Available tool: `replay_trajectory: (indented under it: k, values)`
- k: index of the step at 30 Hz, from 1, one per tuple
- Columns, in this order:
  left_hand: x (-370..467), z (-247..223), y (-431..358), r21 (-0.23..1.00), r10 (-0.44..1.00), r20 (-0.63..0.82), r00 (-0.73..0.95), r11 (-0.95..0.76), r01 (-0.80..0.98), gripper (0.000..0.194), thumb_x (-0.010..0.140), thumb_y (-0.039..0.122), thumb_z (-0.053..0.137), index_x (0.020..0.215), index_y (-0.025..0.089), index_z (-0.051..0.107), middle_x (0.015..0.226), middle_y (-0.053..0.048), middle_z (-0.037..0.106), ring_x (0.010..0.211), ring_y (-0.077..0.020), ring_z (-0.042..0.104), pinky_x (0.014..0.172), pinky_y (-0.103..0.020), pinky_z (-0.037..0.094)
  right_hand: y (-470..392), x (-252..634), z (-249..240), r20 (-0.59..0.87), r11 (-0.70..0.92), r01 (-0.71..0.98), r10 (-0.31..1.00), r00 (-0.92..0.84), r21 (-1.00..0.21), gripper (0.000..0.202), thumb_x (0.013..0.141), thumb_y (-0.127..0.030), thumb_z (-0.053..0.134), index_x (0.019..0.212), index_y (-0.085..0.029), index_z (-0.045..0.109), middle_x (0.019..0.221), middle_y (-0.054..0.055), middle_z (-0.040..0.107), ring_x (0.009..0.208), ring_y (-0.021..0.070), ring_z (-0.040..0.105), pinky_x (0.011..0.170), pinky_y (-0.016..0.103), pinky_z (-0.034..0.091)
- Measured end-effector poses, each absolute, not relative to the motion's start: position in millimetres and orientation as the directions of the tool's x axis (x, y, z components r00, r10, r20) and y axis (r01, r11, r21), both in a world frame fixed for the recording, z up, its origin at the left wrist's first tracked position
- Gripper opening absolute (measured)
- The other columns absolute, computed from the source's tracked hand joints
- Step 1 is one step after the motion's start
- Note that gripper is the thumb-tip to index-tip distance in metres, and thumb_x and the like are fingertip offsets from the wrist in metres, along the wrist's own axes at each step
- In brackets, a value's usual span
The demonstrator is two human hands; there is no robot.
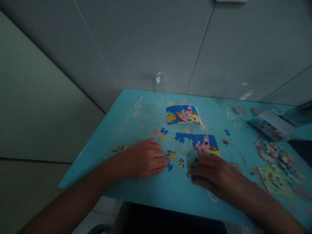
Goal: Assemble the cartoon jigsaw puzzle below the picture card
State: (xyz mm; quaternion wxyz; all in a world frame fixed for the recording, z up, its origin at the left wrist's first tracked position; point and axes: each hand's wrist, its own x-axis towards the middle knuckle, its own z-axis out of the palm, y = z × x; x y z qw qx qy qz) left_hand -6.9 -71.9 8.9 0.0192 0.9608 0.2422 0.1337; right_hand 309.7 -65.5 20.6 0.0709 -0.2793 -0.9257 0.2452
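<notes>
A partly assembled jigsaw with blue, pink and yellow parts lies on the turquoise table. Over its lower edge rests my right hand, fingers bent together near the pieces; what they hold, if anything, is hidden. My left hand lies to the left, its fingers closed and pointing at loose pieces; its fingertips touch near a blue piece. Between the hands is a blue and yellow piece. Above the jigsaw lies a picture sheet of the same characters.
A clear glass stands at the table's back edge. On the right are a pile of loose pieces, a yellow printed card, a picture box and a round lid. More single pieces lie right of the jigsaw.
</notes>
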Motion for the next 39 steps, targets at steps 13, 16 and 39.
replay_trajectory:
  k: [13, 16, 39]
  values:
    - [-23, -1, -135, -0.205, 0.592, 0.161, 0.789, -0.762, 0.614, 0.041, 0.095, 0.012, 0.060, 0.136, 0.017, 0.058, 0.074, 0.000, 0.064, 0.074, -0.0184, 0.062, 0.080, -0.036, 0.047, -72, 313, 0, -0.029, 0.717, 0.519, 0.574, -0.818, -0.465, 0.014, 0.100, -0.023, 0.059, 0.103, -0.027, 0.072, 0.100, 0.006, 0.070, 0.096, 0.0247, 0.066, 0.088, 0.044, 0.054]
    - [-30, 1, -133, -0.246, 0.622, 0.154, 0.767, -0.728, 0.640, 0.036, 0.097, 0.016, 0.060, 0.134, 0.018, 0.060, 0.075, 0.000, 0.065, 0.071, -0.0175, 0.060, 0.074, -0.035, 0.045, -71, 314, 3, -0.030, 0.705, 0.517, 0.578, -0.816, -0.485, 0.011, 0.099, -0.025, 0.061, 0.101, -0.027, 0.072, 0.101, 0.005, 0.069, 0.097, 0.0243, 0.066, 0.090, 0.045, 0.054]
    - [-13, -12, -137, -0.152, 0.795, 0.174, 0.581, -0.561, 0.814, 0.044, 0.098, 0.043, 0.063, 0.133, 0.016, 0.061, 0.085, -0.005, 0.072, 0.078, -0.0233, 0.067, 0.078, -0.039, 0.044, 3, 223, 17, 0.074, 0.619, 0.564, 0.707, -0.704, -0.546, 0.017, 0.093, -0.025, 0.063, 0.096, -0.026, 0.079, 0.090, 0.001, 0.079, 0.075, 0.0184, 0.071, 0.069, 0.030, 0.054]
